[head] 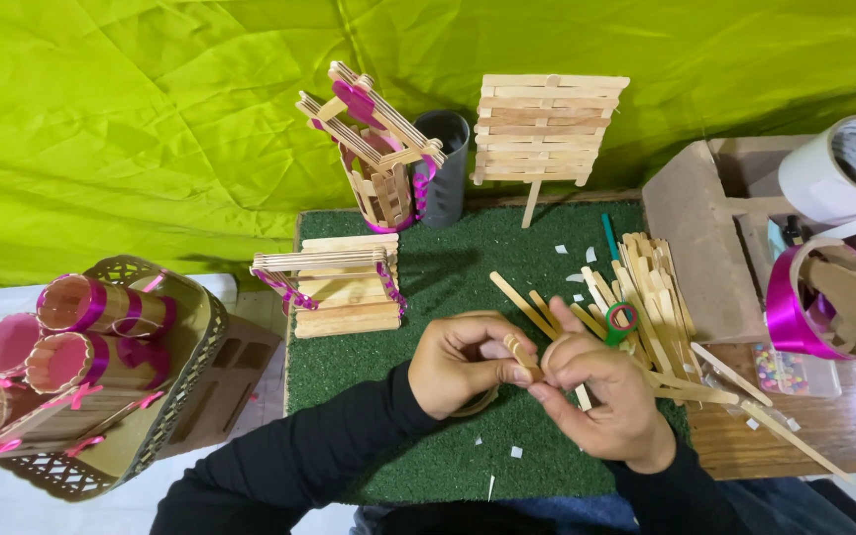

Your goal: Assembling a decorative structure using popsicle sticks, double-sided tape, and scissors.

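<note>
Left hand [463,365] and right hand [596,396] both pinch one thin craft stick [524,355] held above the green turf mat [428,307]; uneven pressure could snap it or drop it among loose sticks [646,287].

1. A creased lime-green cloth [151,109] hangs as a backdrop across the whole rear of the scene, evenly lit with soft shadows in its folds.
2. A rectangular mat of dark green artificial turf [448,287] covers the middle of the work surface.
3. A brown wooden tabletop [824,426] shows at the right.
4. A pale, whitish surface [12,495] lies at lower left.
</note>
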